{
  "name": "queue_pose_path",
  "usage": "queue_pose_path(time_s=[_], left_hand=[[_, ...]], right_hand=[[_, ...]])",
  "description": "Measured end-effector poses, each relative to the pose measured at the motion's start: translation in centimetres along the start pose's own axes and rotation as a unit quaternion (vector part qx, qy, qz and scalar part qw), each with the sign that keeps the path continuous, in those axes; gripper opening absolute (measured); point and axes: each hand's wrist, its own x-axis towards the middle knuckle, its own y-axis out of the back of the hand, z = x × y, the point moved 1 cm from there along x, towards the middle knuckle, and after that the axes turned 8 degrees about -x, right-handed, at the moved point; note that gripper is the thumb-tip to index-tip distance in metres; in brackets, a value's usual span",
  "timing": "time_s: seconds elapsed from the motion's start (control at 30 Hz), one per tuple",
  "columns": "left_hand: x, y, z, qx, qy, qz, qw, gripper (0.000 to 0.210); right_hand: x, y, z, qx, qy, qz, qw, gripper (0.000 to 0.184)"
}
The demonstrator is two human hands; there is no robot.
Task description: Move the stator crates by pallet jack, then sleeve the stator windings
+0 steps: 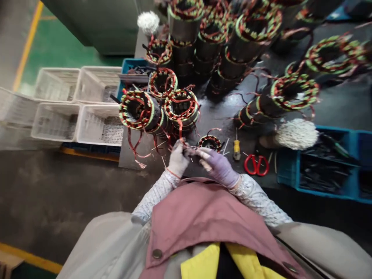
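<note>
Gloved in pale grey, my left hand pinches a reddish copper wire lead that hangs from a wound motor stator. My right hand, in a purple glove, has its fingers closed on the end of the same wire bundle, just right of the left hand. Fine detail between the fingertips is blurred. Behind the right hand sits a low stator with red and green windings. Another stator leans to the left, its loose leads hanging over the table edge.
Stacked stators fill the back of the dark table. A yellow-handled screwdriver and red-handled scissors lie at right, near a bundle of white cords and a blue bin of black pieces. White baskets stand left.
</note>
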Motion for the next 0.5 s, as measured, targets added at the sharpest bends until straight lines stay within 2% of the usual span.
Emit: queue_pose_path(time_s=[0.07, 0.1, 0.17, 0.23, 0.3, 0.33, 0.4, 0.5], left_hand=[[-0.6, 2.7, -0.6, -0.013, 0.081, 0.005, 0.997, 0.011], [-1.0, 4.1, -0.9, -0.012, 0.124, -0.001, 0.992, 0.015], [-1.6, 6.7, -1.6, -0.007, 0.169, -0.003, 0.986, 0.022], [-1.6, 8.8, -1.9, -0.014, 0.16, 0.019, 0.987, 0.026], [-0.7, 10.3, -1.4, -0.04, 0.119, 0.058, 0.99, 0.029], [0.0, 10.9, -1.1, -0.057, 0.096, 0.077, 0.991, 0.03], [1.4, 11.9, -0.2, -0.088, 0.062, 0.103, 0.989, 0.032], [3.3, 12.4, 0.3, -0.115, 0.049, 0.114, 0.986, 0.032]], right_hand=[[-0.6, -1.0, 1.4, -0.009, -0.048, -0.028, 0.998, 0.047], [-0.4, -1.6, 2.0, -0.018, -0.075, -0.066, 0.995, 0.051], [1.0, -3.1, 2.9, -0.029, -0.118, -0.161, 0.979, 0.058], [3.1, -4.1, 3.1, -0.032, -0.156, -0.215, 0.964, 0.054], [4.9, -3.9, 3.1, -0.025, -0.193, -0.225, 0.955, 0.037], [5.4, -3.3, 3.2, -0.012, -0.209, -0.225, 0.952, 0.03], [5.4, -0.8, 3.6, 0.034, -0.238, -0.216, 0.946, 0.027], [4.3, 5.1, 3.9, 0.114, -0.259, -0.165, 0.945, 0.038]])
